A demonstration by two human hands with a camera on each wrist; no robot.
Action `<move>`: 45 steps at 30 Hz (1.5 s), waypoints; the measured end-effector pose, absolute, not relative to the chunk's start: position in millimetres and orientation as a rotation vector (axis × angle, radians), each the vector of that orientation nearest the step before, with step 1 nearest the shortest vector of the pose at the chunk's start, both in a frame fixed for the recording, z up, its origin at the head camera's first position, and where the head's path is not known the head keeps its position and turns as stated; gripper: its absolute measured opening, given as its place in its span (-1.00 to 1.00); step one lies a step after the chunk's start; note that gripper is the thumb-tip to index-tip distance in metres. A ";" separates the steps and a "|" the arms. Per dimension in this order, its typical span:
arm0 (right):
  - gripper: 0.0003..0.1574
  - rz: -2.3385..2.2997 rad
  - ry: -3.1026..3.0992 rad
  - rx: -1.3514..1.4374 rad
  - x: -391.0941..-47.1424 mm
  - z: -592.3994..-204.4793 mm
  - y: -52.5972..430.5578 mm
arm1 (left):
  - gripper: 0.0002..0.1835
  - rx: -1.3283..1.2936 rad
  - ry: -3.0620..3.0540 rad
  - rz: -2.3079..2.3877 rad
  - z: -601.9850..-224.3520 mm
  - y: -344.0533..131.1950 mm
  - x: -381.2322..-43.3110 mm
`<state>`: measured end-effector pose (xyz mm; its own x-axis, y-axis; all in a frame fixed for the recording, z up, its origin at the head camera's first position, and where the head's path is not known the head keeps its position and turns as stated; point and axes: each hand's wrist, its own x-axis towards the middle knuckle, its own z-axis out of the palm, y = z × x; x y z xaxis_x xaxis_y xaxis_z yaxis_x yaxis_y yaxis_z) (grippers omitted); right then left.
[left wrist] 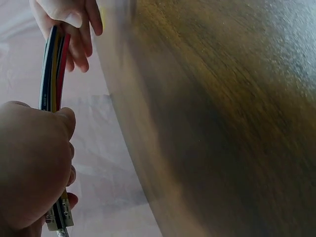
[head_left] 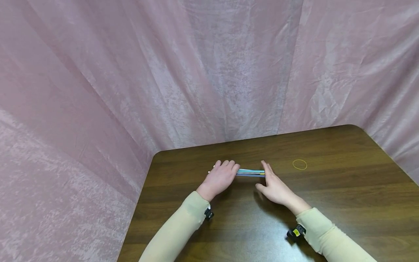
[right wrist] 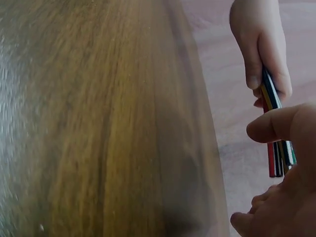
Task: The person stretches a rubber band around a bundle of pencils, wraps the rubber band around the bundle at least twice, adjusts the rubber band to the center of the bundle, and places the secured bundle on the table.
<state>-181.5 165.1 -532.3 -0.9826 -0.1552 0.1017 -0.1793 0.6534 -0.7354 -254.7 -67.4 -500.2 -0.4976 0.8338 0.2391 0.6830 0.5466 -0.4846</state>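
A bundle of pencils (head_left: pixel 250 173) in several colours, among them blue, red, yellow and black, lies sideways in the air over the table. My left hand (head_left: pixel 222 177) grips it near its left end, fingers wrapped over the top. Metal ferrules (left wrist: pixel 60 217) stick out below that fist in the left wrist view. At the bundle's other end is my right hand (head_left: pixel 275 187), its fingers extended and the thumb held apart. In the head view, the pencil ends come right up to the fingers of that hand.
A thin yellow rubber band (head_left: pixel 299 164) lies on the brown wooden table (head_left: pixel 343 174), beyond and to the right of my right hand. Pink curtains (head_left: pixel 229 72) hang behind the table and along its left side.
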 end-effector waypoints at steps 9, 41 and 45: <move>0.04 1.265 -2.865 0.268 -183.4 -533.0 167.5 | -0.86 -1.230 -2.378 0.519 -502.0 -65.1 -257.6; -0.02 1.252 -2.871 0.319 -184.0 -534.9 182.4 | -0.81 -1.194 -2.613 0.287 -498.6 -71.8 -261.1; -0.02 1.247 -2.866 0.318 -183.3 -533.4 181.8 | -0.78 -1.194 -2.668 0.173 -499.9 -73.4 -260.0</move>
<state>-183.3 181.8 -533.4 -0.9796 -0.1845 0.0800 -0.1843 0.6644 -0.7242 -260.0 -73.4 -499.9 -0.6487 0.7471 0.1454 0.7221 0.6644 -0.1925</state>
